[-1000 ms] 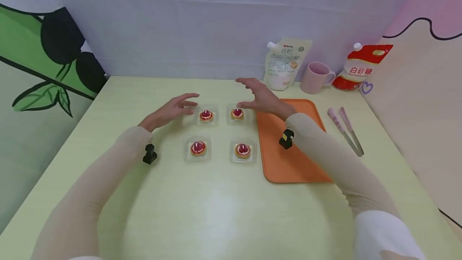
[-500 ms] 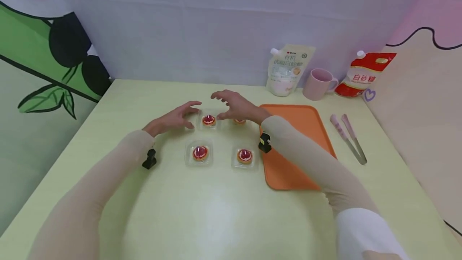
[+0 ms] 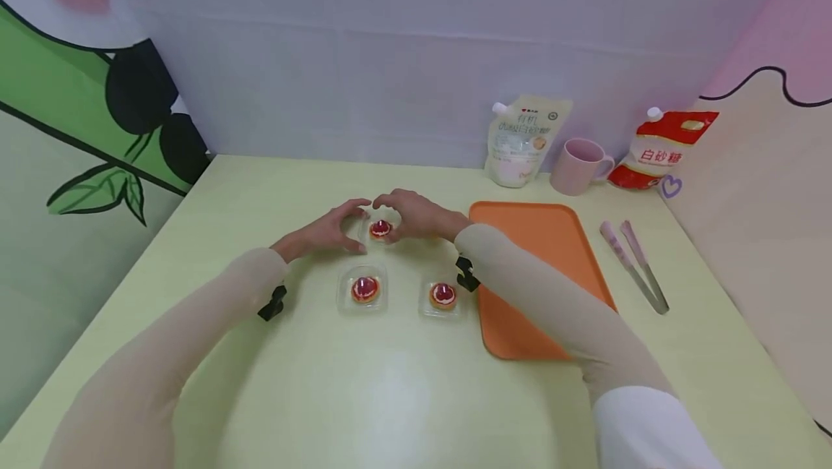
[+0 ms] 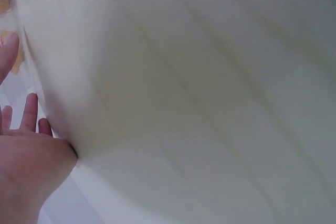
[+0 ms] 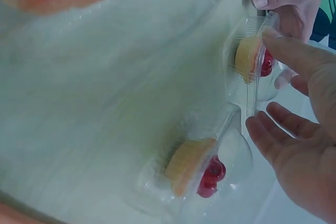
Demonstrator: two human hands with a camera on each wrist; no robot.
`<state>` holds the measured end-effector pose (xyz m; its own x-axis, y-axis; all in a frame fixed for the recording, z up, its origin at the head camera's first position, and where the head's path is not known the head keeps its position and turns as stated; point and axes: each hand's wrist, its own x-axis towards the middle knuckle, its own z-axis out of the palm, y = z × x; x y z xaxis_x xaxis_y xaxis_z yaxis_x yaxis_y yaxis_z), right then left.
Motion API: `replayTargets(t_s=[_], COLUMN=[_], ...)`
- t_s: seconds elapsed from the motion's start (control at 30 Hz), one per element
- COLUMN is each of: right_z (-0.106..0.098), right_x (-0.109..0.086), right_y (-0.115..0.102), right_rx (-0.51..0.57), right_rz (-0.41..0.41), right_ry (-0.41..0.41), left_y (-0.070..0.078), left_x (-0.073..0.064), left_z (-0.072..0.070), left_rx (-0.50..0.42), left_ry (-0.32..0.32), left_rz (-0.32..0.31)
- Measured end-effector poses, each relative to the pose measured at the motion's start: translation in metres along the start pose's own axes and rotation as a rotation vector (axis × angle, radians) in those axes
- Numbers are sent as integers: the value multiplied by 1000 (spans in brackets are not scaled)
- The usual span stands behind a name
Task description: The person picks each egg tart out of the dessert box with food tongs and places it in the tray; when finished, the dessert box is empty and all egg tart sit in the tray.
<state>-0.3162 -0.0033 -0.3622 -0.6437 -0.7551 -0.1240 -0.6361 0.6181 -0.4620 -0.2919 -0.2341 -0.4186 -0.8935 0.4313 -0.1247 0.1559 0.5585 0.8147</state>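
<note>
Across the pale green tabletop [image 3: 325,397], the two hands have drawn together since half a second ago: the right hand [image 3: 421,216] has shifted leftward, the gap between it and the left hand [image 3: 325,230] has narrowed, and the far right tart, partly visible then, is hidden in the head view. A lavender cloth [image 3: 351,93] rises beyond the fingers, with a green and black mural [image 3: 94,187] on the wall to their left. Right of the fingers lie an orange tray [image 3: 539,230], partly under the right forearm, and, farther out, pink-handled metal utensils [image 3: 630,267]. A white pouch [image 3: 523,144], a pink mug [image 3: 575,167] and a red and white pouch [image 3: 659,155] stand beyond the fingers to the right. Nearer the person than the fingers sit a front left boxed tart [image 3: 365,289] and a front right boxed tart [image 3: 444,296]. Both hands are spread in loose curves, thumbs well apart from the fingers, around a clear-boxed tart [image 3: 380,229] that sits between them on the tabletop. The right wrist view puts the right thumb at the box's edge and the right fingers just beside its rim; whether either hand presses on it cannot be told.
</note>
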Motion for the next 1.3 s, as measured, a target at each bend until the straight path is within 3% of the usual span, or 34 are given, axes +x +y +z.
replayTargets(t_s=[0.37,0.67,0.93,1.3], right_z=[-4,0,-1,1], right_x=[3,-1,0,4], right_y=[-4,-1,0,-3], right_rx=[-38,-26,-136,-259], right_rz=[-11,-27,-95,-71], right_ry=[-62,-60,-57,-84], left_y=[1,3,8,4], left_x=[-1,-3,-5,-2], left_z=[11,19,20,19], left_rx=[216,252,248,251], left_ry=[104,136,166,161], left_rz=[24,33,23,6])
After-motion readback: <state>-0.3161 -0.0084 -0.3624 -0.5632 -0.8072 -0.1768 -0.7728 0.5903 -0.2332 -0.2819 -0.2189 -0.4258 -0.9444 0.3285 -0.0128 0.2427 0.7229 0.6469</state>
